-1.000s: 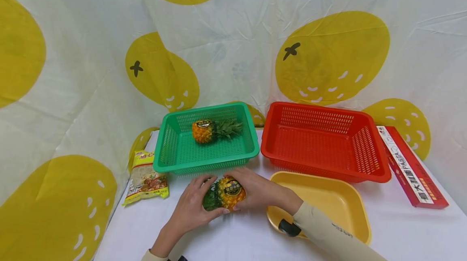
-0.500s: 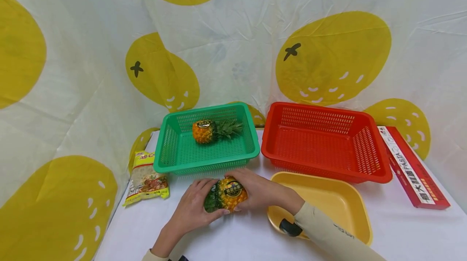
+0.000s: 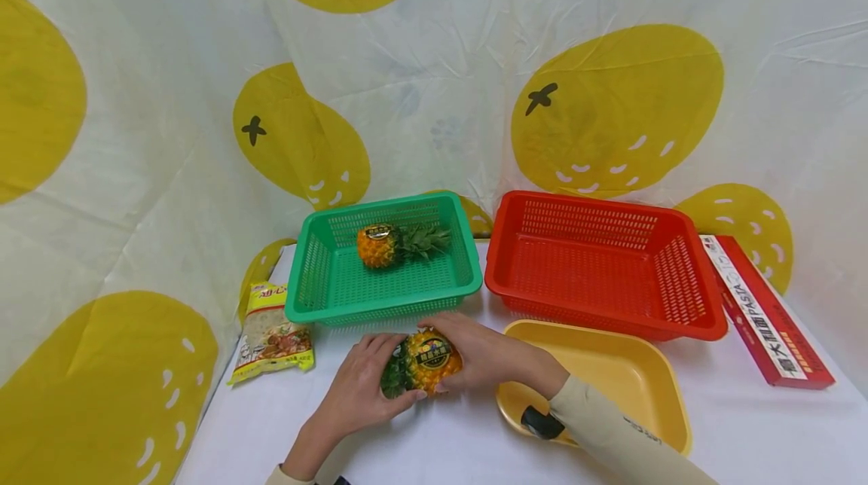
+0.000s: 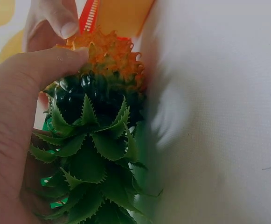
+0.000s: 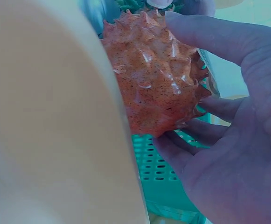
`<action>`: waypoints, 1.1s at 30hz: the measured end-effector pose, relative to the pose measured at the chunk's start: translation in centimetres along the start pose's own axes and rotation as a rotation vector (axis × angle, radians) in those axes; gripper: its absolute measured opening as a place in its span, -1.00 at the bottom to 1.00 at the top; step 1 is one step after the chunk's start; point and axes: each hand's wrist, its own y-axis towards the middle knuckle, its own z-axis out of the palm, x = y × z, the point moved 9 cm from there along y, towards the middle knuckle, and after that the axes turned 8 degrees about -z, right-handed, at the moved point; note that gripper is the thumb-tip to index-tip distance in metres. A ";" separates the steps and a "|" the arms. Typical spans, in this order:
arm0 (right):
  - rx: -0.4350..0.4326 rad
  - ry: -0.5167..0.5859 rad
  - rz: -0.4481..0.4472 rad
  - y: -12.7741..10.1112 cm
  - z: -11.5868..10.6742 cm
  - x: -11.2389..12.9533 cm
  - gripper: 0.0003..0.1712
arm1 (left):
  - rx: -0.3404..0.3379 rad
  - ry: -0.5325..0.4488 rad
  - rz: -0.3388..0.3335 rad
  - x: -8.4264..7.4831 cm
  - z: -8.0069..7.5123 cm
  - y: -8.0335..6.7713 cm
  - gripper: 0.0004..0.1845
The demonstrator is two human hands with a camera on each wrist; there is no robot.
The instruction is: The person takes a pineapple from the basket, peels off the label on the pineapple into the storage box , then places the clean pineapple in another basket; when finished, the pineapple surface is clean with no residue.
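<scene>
A small pineapple (image 3: 430, 361) with a black-and-gold label lies on its side on the white table, in front of the green basket (image 3: 383, 298). My left hand (image 3: 356, 387) grips it around the leafy end, thumb on the near side. From the right, my right hand (image 3: 483, 355) holds the orange body between thumb and curled fingers. Green leaves (image 4: 88, 172) run along the left palm in the left wrist view. The rounded base of the pineapple (image 5: 156, 74) faces the right palm in the right wrist view. Another pineapple (image 3: 377, 245) lies inside the green basket.
A red basket (image 3: 603, 312) stands at the back right. Before it, a yellow tray (image 3: 631, 372) lies partly under the right forearm. At the left is a yellow food packet (image 3: 274, 334); at the far right, a red pasta box (image 3: 769, 312).
Both hands keep their hold on the pineapple. It has shifted very slightly to the right with them; the left fingers sit a little closer against it.
</scene>
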 end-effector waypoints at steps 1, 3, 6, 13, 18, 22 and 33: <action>-0.004 0.002 -0.002 0.0 -0.1 0.0 0.02 | -0.001 0.001 0.000 0.0 0.0 0.0 -0.08; -0.011 0.010 -0.007 -0.1 -0.3 0.1 -0.01 | -0.001 0.003 0.002 0.0 0.0 0.0 -0.06; -0.027 0.014 -0.015 -0.2 -0.5 0.2 -0.06 | 0.001 0.004 0.001 0.0 0.1 0.0 -0.04; -0.079 -0.039 -0.045 -0.1 -1.5 0.8 -0.18 | 0.005 0.015 -0.003 0.0 0.1 0.0 -0.03; -0.097 -0.069 -0.065 -0.1 -1.9 1.2 -0.30 | 0.017 0.013 -0.016 0.0 0.2 0.0 -0.03; -0.104 -0.087 -0.069 -0.1 -1.9 1.3 -0.37 | 0.024 0.012 -0.023 0.1 0.2 -0.1 -0.03; -0.119 -0.101 -0.057 0.0 -1.5 1.0 -0.51 | 0.036 0.015 -0.031 0.0 0.2 -0.2 -0.03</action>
